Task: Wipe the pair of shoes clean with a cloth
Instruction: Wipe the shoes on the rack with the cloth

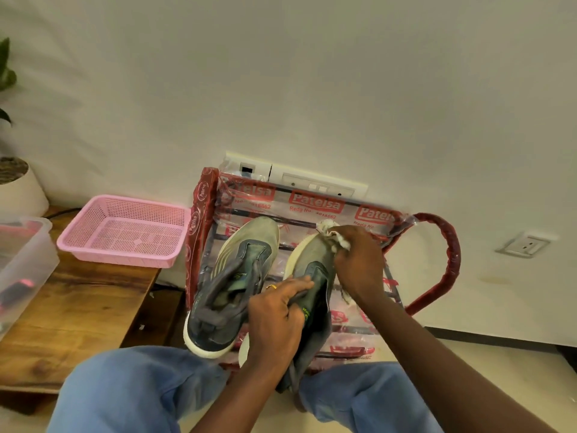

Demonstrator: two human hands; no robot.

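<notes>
Left hand grips the seemingly light, pliable shoe by its firmer collar, the likeliest sound hold, while the right hand clutches a limp cloth against the toe; second shoe just beyond the left hand.

I see a red rack wrapped in printed plastic directly beneath my left hand and right hand. The left shoe lies on it just left of the left hand, and that hand grips the right shoe over it. Well left of both hands, a wooden bench carries a pink basket, a clear plastic box and a white pot.
</notes>
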